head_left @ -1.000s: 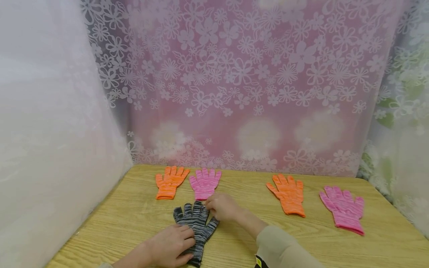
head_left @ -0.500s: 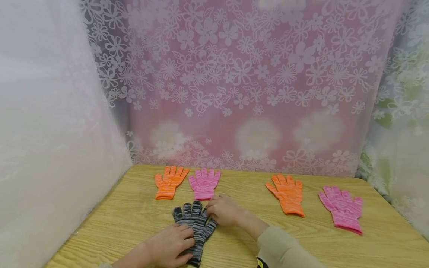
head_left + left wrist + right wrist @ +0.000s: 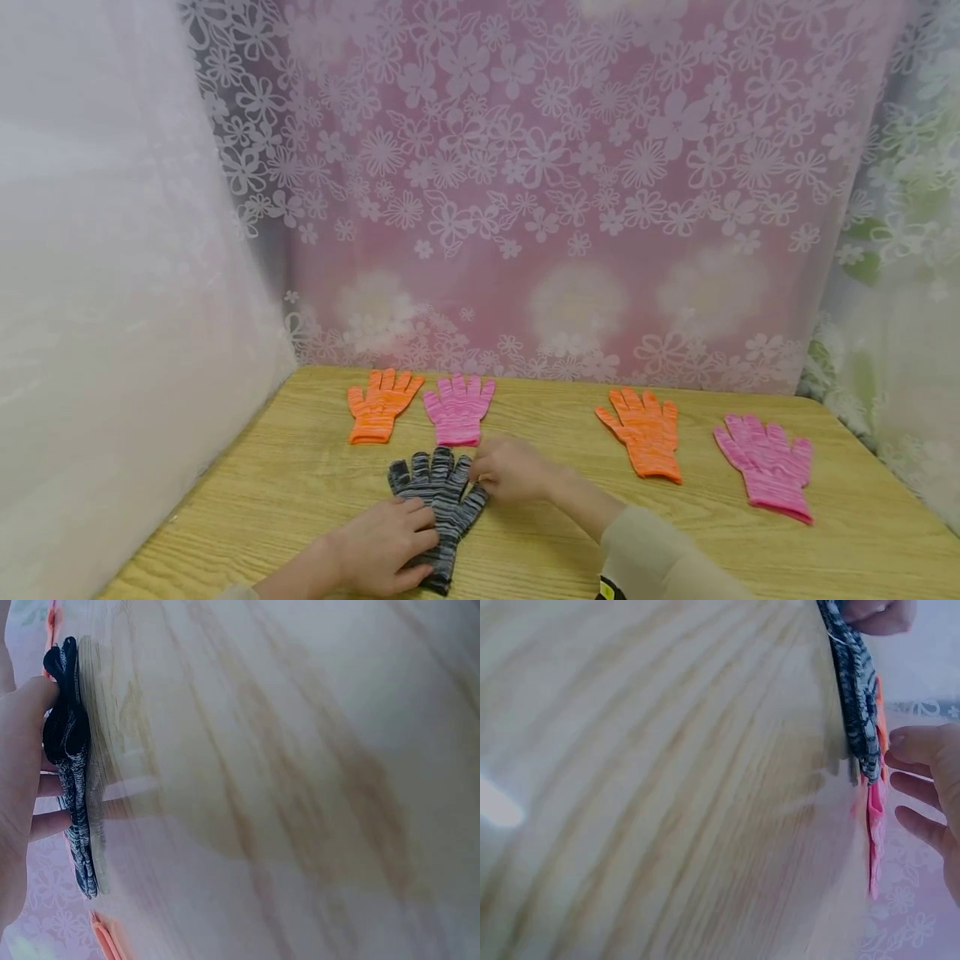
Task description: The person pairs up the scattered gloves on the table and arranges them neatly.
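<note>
A black-and-grey striped knit glove (image 3: 446,500) lies flat on the wooden table, fingers pointing away from me. My left hand (image 3: 386,546) rests on its palm and cuff side; in the left wrist view the thumb is by the dark cuff (image 3: 67,735) and fingers touch the knit. My right hand (image 3: 513,471) is beside the glove's thumb and forefinger, fingers slightly bent. In the right wrist view, the right hand's fingers (image 3: 919,787) are spread and appear to hold nothing; contact with the glove (image 3: 855,690) is unclear.
Behind the striped glove lie an orange glove (image 3: 381,407) and a pink glove (image 3: 459,410). Another orange glove (image 3: 645,433) and pink glove (image 3: 768,467) lie to the right. A floral curtain (image 3: 555,208) hangs along the table's far edge, with pale sheeting (image 3: 135,292) at left.
My right hand has shifted a little to the right along the striped glove's forefinger and thumb. The left hand stays on the glove, and the other gloves keep their places.
</note>
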Demonstrator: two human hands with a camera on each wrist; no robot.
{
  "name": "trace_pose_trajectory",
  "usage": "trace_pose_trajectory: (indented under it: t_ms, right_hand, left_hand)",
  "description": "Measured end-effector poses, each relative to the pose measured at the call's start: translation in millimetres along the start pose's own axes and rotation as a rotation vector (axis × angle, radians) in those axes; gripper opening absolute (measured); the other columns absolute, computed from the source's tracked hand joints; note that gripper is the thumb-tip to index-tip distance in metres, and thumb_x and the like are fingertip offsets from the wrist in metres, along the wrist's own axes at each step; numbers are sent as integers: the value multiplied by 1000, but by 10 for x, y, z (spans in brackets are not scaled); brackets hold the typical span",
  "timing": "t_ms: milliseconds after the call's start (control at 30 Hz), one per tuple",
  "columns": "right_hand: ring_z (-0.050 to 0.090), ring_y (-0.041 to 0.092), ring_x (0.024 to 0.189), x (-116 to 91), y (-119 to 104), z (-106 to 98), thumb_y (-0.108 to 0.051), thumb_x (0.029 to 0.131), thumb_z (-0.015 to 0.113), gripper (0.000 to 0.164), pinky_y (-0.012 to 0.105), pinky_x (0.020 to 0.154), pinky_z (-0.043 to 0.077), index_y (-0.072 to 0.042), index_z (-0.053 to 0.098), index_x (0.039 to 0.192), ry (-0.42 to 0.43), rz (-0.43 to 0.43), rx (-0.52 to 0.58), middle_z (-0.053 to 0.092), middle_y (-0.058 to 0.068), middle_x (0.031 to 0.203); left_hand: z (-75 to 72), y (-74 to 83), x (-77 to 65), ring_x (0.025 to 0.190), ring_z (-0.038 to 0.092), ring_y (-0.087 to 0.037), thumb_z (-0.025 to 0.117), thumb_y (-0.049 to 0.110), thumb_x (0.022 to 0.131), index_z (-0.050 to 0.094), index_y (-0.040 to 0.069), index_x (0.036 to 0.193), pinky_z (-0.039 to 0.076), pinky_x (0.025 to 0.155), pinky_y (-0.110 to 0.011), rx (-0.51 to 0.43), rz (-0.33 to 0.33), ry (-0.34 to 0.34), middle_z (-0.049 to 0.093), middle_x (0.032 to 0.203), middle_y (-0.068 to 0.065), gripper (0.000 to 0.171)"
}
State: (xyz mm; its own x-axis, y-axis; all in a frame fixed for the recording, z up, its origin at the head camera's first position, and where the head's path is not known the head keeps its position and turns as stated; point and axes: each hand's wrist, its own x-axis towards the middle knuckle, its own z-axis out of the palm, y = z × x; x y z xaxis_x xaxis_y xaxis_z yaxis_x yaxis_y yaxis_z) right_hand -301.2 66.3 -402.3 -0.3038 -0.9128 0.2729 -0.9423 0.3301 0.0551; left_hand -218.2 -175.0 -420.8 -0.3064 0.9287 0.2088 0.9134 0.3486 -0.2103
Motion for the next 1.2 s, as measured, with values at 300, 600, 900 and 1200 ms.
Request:
trace_pose_trajectory:
  t_ms: [300,600,900,1200]
  right_hand:
    - [56,7,90,-61,-93,-28,-19,80,70,10,19,72,41,-22,74,89,-75,-120,-80,65,-10,94]
    - [55,7,90,-98,-96,-15,-20,80,69,9,22,72,41,-23,73,87,-90,-123,-102,63,-12,90]
    - [56,8,79,76,-100,-18,-14,84,64,9,23,67,44,-15,72,86,-5,54,-46,64,-7,84]
    - [59,13,87,396,-46,52,-15,87,63,12,27,78,46,-15,73,92,-20,295,-73,66,-5,90]
  left_hand:
    - [-19,-4,9,76,42,-6,46,39,95,58,22,93,33,63,-17,5,-4,0,47,86,9,22]
    - [-12,-6,7,75,41,-6,46,40,94,57,22,91,31,62,-17,12,-8,5,46,86,10,21]
    - [-3,5,10,79,46,-6,47,39,95,59,21,94,37,65,-18,12,7,4,50,90,9,22]
    - [13,5,4,80,46,-6,47,40,94,59,21,94,37,65,-19,17,5,10,49,90,9,22]
